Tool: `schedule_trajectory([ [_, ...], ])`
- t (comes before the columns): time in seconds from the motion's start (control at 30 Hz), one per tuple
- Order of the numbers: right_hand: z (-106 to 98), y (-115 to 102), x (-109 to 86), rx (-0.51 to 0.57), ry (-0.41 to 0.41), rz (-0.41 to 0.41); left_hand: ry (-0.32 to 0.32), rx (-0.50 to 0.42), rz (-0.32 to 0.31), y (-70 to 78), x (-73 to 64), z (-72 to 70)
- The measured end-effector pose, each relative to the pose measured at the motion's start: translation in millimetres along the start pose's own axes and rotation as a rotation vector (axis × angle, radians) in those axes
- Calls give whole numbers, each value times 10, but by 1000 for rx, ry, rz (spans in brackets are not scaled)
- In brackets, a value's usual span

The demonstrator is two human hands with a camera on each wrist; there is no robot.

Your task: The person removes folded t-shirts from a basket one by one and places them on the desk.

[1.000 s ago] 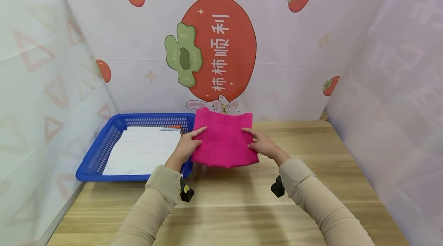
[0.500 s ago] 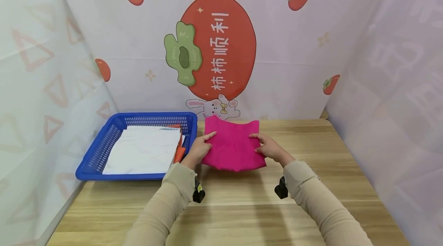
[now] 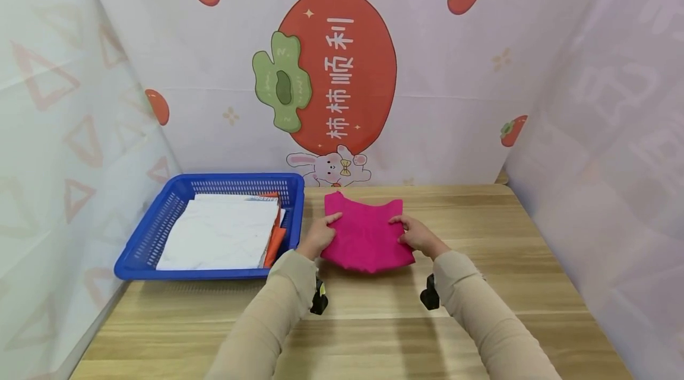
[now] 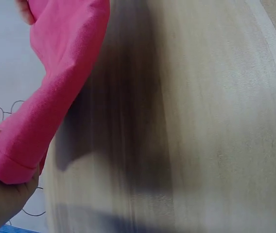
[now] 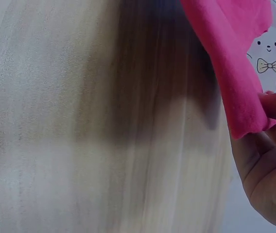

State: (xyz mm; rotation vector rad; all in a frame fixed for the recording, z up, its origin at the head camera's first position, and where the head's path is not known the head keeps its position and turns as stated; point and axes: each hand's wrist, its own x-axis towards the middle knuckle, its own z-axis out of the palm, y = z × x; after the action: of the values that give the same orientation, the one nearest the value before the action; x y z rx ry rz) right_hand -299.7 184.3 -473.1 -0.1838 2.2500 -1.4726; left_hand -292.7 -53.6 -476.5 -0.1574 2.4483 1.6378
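A folded bright pink cloth (image 3: 369,234) hangs between both hands, its lower edge sagging over the table. My left hand (image 3: 319,236) grips its left side, thumb on the face toward me and fingers behind. On the opposite side my right hand (image 3: 419,236) pinches the edge the same way. In the left wrist view the pink cloth (image 4: 55,97) is raised off the wood and casts a shadow. The right wrist view has the thumb of the right hand (image 5: 274,160) on the cloth's corner, with fingers underneath.
To the left stands a blue plastic basket (image 3: 208,275) with slotted walls. Inside lie a folded white cloth (image 3: 219,234) and an orange piece (image 3: 275,243) along its right side. A printed curtain (image 3: 443,101) rises behind the wooden table (image 3: 507,261).
Both hands have carried the pink cloth to the right and lower, toward the table, away from the basket. More of the orange piece in the basket shows.
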Motion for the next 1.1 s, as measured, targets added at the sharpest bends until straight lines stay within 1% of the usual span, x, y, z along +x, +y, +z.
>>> schedule_trajectory([
  [0.1,13,45,29,8,14,21,-4,-13,-5,-42,23,37],
  [0.3,9,142,45,13,50,42,14,-19,-24,-111,28,87],
  [0.4,21,258,64,10,79,57,37,-5,-52,-167,15,119],
  [0.47,44,337,72,9,98,76,59,11,-54,-226,12,137],
  [0.5,58,375,72,10,109,87,68,18,-56,-294,43,154],
  [0.53,72,412,70,6,119,92,81,32,-14,-456,131,184],
  [0.57,83,445,67,2,124,93,87,39,-7,-572,196,211],
  [0.63,103,493,58,-10,138,101,85,65,19,-895,404,270],
  [0.67,111,513,57,-21,149,99,87,93,22,-1048,503,307],
  [0.7,119,530,57,-25,159,100,94,103,60,-1258,628,347],
  [0.73,128,542,56,-31,162,97,100,120,92,-1422,718,379],
  [0.8,146,557,55,-33,178,93,95,128,108,-1522,744,392],
  [0.83,155,568,57,-31,183,88,95,123,115,-1504,699,381],
  [0.9,169,582,54,-20,183,84,98,121,129,-1363,551,341],
  [0.93,175,590,53,-15,182,83,83,120,121,-1203,411,294],
  [1.0,185,608,53,-7,188,84,63,122,76,-902,183,224],
  [1.03,188,620,54,-6,190,84,63,117,71,-809,108,207],
  [1.1,192,635,53,-8,204,74,55,121,68,-676,12,181],
])
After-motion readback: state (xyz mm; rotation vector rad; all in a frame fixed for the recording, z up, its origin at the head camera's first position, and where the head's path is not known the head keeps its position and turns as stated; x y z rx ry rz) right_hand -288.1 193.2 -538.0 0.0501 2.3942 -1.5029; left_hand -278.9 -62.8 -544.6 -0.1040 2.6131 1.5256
